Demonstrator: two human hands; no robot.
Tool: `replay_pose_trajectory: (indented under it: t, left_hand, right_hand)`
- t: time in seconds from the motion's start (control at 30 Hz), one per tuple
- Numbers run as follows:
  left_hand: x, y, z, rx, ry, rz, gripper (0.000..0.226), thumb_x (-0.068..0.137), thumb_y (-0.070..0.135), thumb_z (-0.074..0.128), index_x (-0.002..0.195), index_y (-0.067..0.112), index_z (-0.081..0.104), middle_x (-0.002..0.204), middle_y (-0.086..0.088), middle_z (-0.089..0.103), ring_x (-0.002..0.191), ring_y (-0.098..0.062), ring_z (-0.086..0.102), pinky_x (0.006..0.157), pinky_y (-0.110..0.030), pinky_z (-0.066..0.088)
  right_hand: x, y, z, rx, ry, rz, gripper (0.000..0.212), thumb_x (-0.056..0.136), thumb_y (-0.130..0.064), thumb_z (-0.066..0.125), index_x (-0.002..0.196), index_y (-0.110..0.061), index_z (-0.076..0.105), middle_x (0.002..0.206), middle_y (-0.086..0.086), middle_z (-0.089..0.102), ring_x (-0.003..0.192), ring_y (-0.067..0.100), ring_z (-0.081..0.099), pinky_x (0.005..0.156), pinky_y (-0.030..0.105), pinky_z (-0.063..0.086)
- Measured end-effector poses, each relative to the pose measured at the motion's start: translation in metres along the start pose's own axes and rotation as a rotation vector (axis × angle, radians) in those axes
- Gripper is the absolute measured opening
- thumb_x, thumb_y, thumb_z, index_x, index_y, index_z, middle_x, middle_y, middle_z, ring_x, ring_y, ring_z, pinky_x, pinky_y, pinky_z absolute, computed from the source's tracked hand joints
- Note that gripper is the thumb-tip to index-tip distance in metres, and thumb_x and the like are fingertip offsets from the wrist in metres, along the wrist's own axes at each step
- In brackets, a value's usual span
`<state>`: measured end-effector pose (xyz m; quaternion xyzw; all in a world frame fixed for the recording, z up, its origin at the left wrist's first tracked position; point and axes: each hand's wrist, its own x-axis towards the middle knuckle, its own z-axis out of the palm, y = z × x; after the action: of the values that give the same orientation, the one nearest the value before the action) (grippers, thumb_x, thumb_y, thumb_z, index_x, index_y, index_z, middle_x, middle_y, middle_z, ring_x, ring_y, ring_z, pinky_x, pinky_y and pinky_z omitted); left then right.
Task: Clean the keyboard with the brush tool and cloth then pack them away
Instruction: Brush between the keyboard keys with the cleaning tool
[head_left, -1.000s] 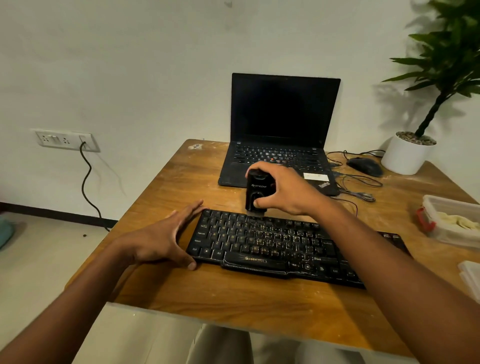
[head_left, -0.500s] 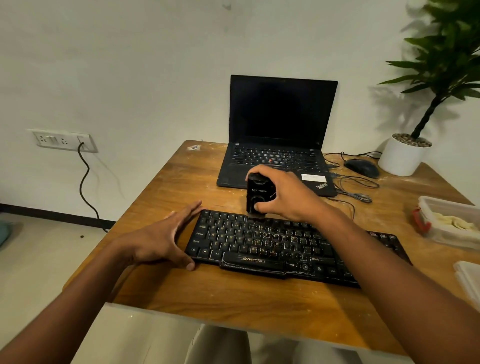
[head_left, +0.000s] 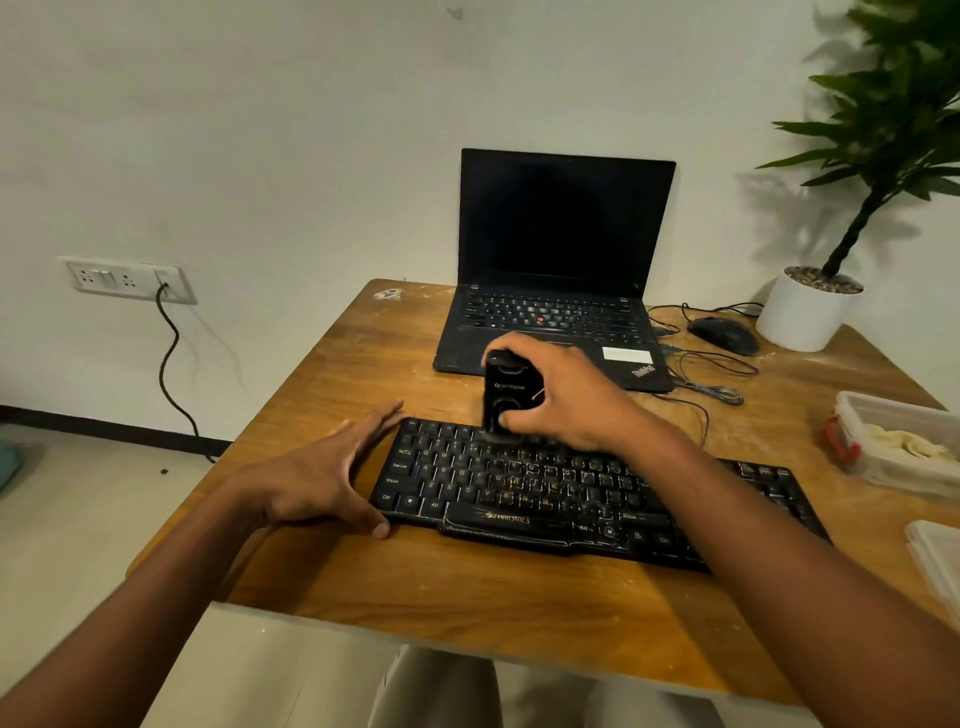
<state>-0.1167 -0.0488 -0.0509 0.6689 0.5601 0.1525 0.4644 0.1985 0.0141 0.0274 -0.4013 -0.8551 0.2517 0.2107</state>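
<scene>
A black keyboard (head_left: 571, 493) lies across the wooden table (head_left: 467, 597) in front of me. My right hand (head_left: 561, 400) grips a black block-shaped brush tool (head_left: 501, 400) and holds it upright on the keyboard's top rows, left of centre. My left hand (head_left: 327, 473) rests flat against the keyboard's left end, fingers spread and thumb at the front corner, holding nothing. A pale cloth (head_left: 904, 447) appears to lie in the clear box at the right.
An open black laptop (head_left: 561, 280) stands behind the keyboard. A mouse (head_left: 724, 335) and cables (head_left: 711, 384) lie right of it, next to a white plant pot (head_left: 805, 317). A clear plastic box (head_left: 893, 441) and its lid (head_left: 940, 556) sit at the right edge.
The brush tool has slid a little along the keyboard's top rows under my right hand. My left hand stays at the keyboard's left end.
</scene>
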Motion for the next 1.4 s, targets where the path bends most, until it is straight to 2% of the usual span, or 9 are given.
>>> replay_pose_trajectory:
  t: [0.23,0.33,0.43,0.63,0.8,0.9,1.13,1.23,1.4]
  left_hand:
    - [0.0,0.0,0.001,-0.006,0.001,-0.01,0.145,0.045,0.05,0.104,0.144,0.078,0.003,0.171,-0.001,0.015,0.158,-0.03,0.011,0.125,-0.061,0.02]
    - [0.0,0.0,0.0,0.0,0.005,-0.013,0.145,0.045,0.05,0.104,0.145,0.078,0.003,0.172,-0.001,0.014,0.158,-0.03,0.011,0.125,-0.061,0.02]
    - [0.001,-0.001,0.001,-0.011,0.004,-0.008,0.145,0.045,0.049,0.104,0.145,0.078,0.003,0.171,-0.001,0.015,0.158,-0.03,0.011,0.125,-0.061,0.021]
    - [0.001,0.0,0.0,-0.01,0.001,0.001,0.145,0.045,0.05,0.104,0.145,0.078,0.003,0.171,0.001,0.016,0.158,-0.029,0.011,0.125,-0.06,0.02]
    - [0.001,-0.001,0.001,0.012,0.014,0.012,0.145,0.045,0.051,0.104,0.145,0.078,0.003,0.172,0.003,0.015,0.159,-0.026,0.008,0.126,-0.06,0.017]
    - [0.001,-0.001,0.001,0.019,0.013,0.013,0.145,0.046,0.051,0.103,0.146,0.077,0.002,0.172,0.004,0.014,0.159,-0.025,0.008,0.126,-0.06,0.017]
    - [0.001,0.0,0.0,0.015,0.01,0.007,0.145,0.047,0.05,0.103,0.146,0.076,0.001,0.172,0.003,0.014,0.159,-0.027,0.007,0.126,-0.06,0.017]
    - [0.001,-0.001,0.001,0.012,0.009,0.009,0.145,0.046,0.05,0.104,0.146,0.076,0.002,0.172,0.003,0.014,0.159,-0.028,0.008,0.126,-0.06,0.017]
    - [0.002,-0.003,0.0,0.001,0.007,0.004,0.145,0.047,0.049,0.104,0.146,0.076,0.002,0.172,0.001,0.013,0.159,-0.028,0.009,0.126,-0.06,0.018]
  right_hand:
    - [-0.011,0.006,-0.003,-0.067,-0.1,0.033,0.062,0.084,-0.013,0.083,0.131,-0.038,0.052,0.108,-0.01,0.063,0.088,0.01,0.064,0.058,0.02,0.056]
    - [-0.008,0.009,-0.019,-0.184,-0.158,0.058,0.065,0.081,-0.014,0.084,0.129,-0.043,0.051,0.111,-0.008,0.061,0.09,0.012,0.063,0.061,0.028,0.057]
    - [-0.004,0.006,-0.018,-0.109,-0.072,0.033,0.063,0.079,-0.014,0.085,0.125,-0.044,0.053,0.113,-0.008,0.065,0.096,0.017,0.067,0.075,0.042,0.063]
    - [-0.012,0.008,0.009,0.101,0.027,0.012,0.059,0.083,-0.009,0.084,0.126,-0.038,0.055,0.11,-0.007,0.066,0.089,0.016,0.07,0.059,0.032,0.063]
    - [-0.019,0.014,-0.013,-0.103,-0.094,0.09,0.061,0.082,-0.014,0.084,0.125,-0.043,0.052,0.111,-0.008,0.065,0.094,0.013,0.066,0.071,0.037,0.064]
    - [-0.014,0.01,-0.023,-0.197,-0.137,0.113,0.064,0.08,-0.013,0.083,0.123,-0.048,0.051,0.113,-0.004,0.062,0.09,0.016,0.065,0.061,0.034,0.061]
    - [-0.015,0.004,0.016,0.086,0.083,0.013,0.06,0.085,-0.011,0.083,0.126,-0.04,0.052,0.107,-0.009,0.065,0.084,0.011,0.066,0.058,0.025,0.059]
    - [-0.021,0.012,0.014,0.019,0.038,0.053,0.062,0.084,-0.014,0.084,0.126,-0.044,0.05,0.11,-0.008,0.065,0.094,0.016,0.067,0.068,0.035,0.064]
    - [-0.017,0.008,-0.022,-0.228,-0.145,0.142,0.065,0.082,-0.014,0.083,0.124,-0.049,0.049,0.112,-0.003,0.063,0.087,0.017,0.067,0.065,0.039,0.064]
